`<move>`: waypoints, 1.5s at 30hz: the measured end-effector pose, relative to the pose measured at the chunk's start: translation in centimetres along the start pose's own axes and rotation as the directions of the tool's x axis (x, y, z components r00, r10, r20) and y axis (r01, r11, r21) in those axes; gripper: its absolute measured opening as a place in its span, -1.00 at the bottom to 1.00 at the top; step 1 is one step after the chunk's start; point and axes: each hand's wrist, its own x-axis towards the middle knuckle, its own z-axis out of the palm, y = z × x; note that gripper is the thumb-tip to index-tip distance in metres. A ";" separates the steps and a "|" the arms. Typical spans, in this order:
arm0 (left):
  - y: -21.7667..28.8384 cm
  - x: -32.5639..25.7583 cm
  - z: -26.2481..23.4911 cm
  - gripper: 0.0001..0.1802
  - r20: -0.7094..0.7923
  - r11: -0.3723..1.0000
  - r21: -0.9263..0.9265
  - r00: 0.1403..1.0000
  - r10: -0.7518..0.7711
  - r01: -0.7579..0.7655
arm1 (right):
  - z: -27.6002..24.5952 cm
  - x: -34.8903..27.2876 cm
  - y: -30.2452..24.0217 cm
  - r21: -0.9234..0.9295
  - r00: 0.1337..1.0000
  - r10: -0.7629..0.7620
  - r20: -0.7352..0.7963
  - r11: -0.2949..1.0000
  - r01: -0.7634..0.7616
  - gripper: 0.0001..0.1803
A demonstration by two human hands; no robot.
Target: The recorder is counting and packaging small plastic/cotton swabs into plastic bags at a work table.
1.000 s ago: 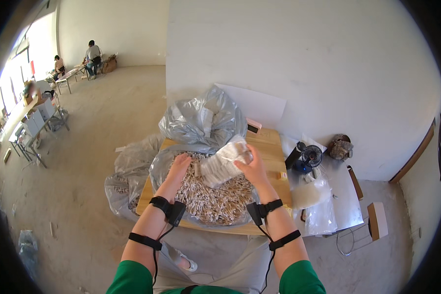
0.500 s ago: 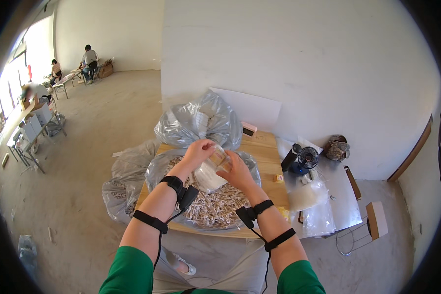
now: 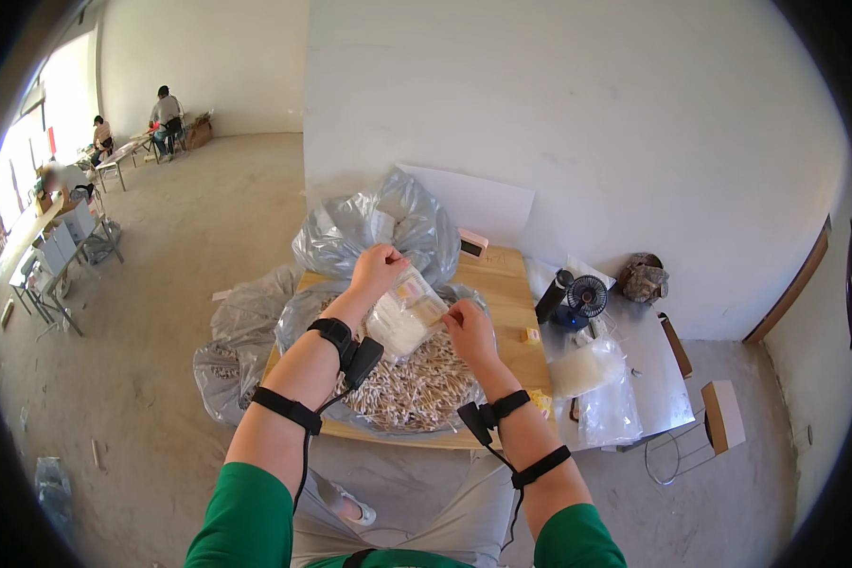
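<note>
A clear plastic bag with white contents and a small yellowish label hangs tilted between my hands. My left hand pinches one upper corner, and my right hand is closed on the opposite corner. The fingers of both hands are pressed together at the film. Beneath the bag lies a heap of cotton swabs, many with brownish sticks and white tips. They fill a spread-open grey plastic sack on the wooden table.
A second grey sack with white bundles stands at the back. To the right, a metal table carries a small black fan, plastic bags and a camouflage cap. More sacks sit left. People work at far-left tables.
My hands have moved apart, the right one lower and outward, stretching the bag's top edge between them. The bag now lies flatter to view, with its label showing.
</note>
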 end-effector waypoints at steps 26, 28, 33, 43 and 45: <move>-2.0 -0.2 -3.4 -0.52 -0.355 0.989 -0.128 0.934 0.024 -0.074 | 0.8 9.8 -5.9 -0.298 0.981 -0.193 0.028 0.935 0.193 -0.81; -5.7 -4.6 -1.4 -0.30 -0.287 0.996 -0.083 0.957 -0.038 0.015 | 1.3 10.4 -5.9 -0.281 0.972 -0.230 -0.041 0.937 0.209 -0.82; -9.3 -13.3 2.7 0.12 0.003 0.976 0.077 0.979 -0.204 0.203 | 1.1 11.9 -6.0 -0.361 0.948 -0.317 -0.028 0.887 0.286 -0.82; -8.2 -14.6 4.8 0.34 0.241 0.918 0.254 0.899 -0.366 0.306 | -0.2 14.1 -5.4 -0.280 0.983 -0.164 -0.084 0.950 0.135 -0.86; -8.2 -14.6 5.2 0.33 0.245 0.917 0.253 0.896 -0.370 0.309 | -0.5 14.5 -4.9 -0.198 0.980 -0.153 -0.125 0.972 0.127 -0.86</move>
